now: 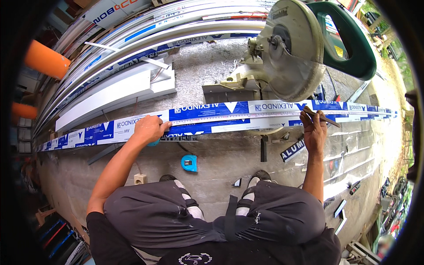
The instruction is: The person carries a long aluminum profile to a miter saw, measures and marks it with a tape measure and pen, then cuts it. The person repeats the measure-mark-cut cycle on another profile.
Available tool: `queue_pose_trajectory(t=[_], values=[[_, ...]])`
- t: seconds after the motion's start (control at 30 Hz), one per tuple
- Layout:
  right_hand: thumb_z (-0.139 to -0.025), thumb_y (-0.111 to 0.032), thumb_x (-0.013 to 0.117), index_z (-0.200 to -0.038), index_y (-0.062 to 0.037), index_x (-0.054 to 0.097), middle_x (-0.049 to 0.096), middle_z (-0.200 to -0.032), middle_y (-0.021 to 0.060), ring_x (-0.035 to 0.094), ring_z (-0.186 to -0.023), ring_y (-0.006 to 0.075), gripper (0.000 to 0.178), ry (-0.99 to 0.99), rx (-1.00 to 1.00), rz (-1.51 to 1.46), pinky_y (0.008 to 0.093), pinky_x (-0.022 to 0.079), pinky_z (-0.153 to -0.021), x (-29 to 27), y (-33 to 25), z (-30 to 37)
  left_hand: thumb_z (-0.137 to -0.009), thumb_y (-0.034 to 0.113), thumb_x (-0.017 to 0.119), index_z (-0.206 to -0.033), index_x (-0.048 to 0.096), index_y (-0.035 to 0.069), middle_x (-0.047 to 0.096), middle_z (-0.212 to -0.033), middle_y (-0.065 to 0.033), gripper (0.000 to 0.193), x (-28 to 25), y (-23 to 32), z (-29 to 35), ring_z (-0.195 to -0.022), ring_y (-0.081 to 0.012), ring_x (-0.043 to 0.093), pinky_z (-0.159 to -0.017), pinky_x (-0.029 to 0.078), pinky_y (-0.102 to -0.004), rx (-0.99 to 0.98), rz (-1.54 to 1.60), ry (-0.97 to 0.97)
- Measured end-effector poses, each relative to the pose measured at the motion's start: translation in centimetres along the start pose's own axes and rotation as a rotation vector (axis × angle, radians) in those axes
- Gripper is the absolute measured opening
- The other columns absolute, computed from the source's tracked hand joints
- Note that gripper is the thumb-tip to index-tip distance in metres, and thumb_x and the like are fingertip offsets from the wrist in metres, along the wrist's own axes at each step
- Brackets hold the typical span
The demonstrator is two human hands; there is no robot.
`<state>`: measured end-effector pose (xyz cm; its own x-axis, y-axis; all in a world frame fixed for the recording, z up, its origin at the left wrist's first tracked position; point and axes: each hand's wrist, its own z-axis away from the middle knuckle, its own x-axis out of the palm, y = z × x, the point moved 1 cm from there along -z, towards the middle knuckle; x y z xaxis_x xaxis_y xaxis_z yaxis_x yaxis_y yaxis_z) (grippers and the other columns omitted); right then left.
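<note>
On the near side of the miter saw [289, 48] lies a long film-wrapped profile [104, 132], a tape blade [212, 119] along it; left of the saw, the left hand [150, 129] grips a mostly hidden blue tape case [153, 142]; right of it, the right hand [314, 132] pinches a brown pencil-like stick [329, 120]; nearer the person than the saw sits another blue tape measure [189, 163]

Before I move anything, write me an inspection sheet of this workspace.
Surface: grey floor, scattered with small pieces.
Job's things: film-wrapped profile, measuring blade lying along it; mitre saw beyond.
Clutter: blue tape measure and wrapped offcut on the floor.
Hands: left hand on the profile, grip unclear; right hand pinching a dark pencil-like stick.
Cables: thin cord at the pale socket block.
Surroundings: stacked white profiles and an orange cylinder at left.
</note>
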<state>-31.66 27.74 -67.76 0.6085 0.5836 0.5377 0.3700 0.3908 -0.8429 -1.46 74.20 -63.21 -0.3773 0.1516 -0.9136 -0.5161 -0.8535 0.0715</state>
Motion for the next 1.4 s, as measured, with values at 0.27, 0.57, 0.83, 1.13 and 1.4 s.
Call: queue_pose_trajectory(t=[0.27,0.57,0.83,1.13,1.4], values=[[-0.103,-0.005,0.057,-0.12,-0.0058,0.059,0.067,-0.124,0.0171,0.069,-0.105,0.0232,0.017,-0.05,-0.011,0.055,0.0348,0.057,-0.093,0.0,1.3,-0.3,-0.095,0.056,0.059,-0.082,0.079,0.006,0.071,-0.08,-0.024,0.055,0.2,0.0,0.0,-0.08,-0.0432,0.069,-0.074,0.054,-0.0516,-0.001,-0.055,0.018],[-0.107,-0.015,0.054,-0.127,-0.0073,0.052,0.068,-0.116,0.021,0.07,-0.097,0.0238,0.021,0.109,0.007,0.039,0.0356,0.06,-0.087,-0.6,0.0,-0.6,-0.095,0.051,0.06,-0.082,0.08,0.006,0.07,-0.077,-0.0247,0.051,0.2,0.1,-0.1,-0.078,-0.0429,0.069,-0.073,0.053,-0.0517,0.004,-0.055,0.007],[-0.107,-0.025,0.055,-0.133,-0.0067,0.053,0.066,-0.097,0.0085,0.06,-0.076,0.0131,0.032,0.201,-0.024,0.117,0.0277,0.052,-0.07,-3.2,-1.2,-1.0,-0.094,0.051,0.061,-0.082,0.079,0.004,0.07,-0.077,-0.0259,0.052,0.2,0.0,-0.2,-0.078,-0.0443,0.069,-0.073,0.053,-0.0518,0.007,-0.051,0.022],[-0.107,-0.024,0.054,-0.126,-0.0009,0.059,0.069,-0.105,0.0121,0.063,-0.085,0.0161,0.03,0.076,-0.029,0.044,0.0297,0.054,-0.077,-3.5,-1.2,-0.4,-0.095,0.05,0.061,-0.081,0.078,0.003,0.069,-0.075,-0.0251,0.052,-0.1,0.6,-0.1,-0.075,-0.0441,0.068,-0.071,0.052,-0.0518,-0.016,-0.04,0.001],[-0.105,-0.019,0.058,-0.124,-0.001,0.061,0.069,-0.11,0.0116,0.068,-0.094,0.0185,0.027,0.063,-0.047,0.017,0.0333,0.057,-0.084,-3.5,-0.8,-0.6,-0.095,0.049,0.062,-0.078,0.077,0.002,0.068,-0.074,-0.0256,0.052,0.0,0.3,0.0,-0.074,-0.0441,0.067,-0.071,0.051,-0.0527,0.003,-0.036,0.034]])
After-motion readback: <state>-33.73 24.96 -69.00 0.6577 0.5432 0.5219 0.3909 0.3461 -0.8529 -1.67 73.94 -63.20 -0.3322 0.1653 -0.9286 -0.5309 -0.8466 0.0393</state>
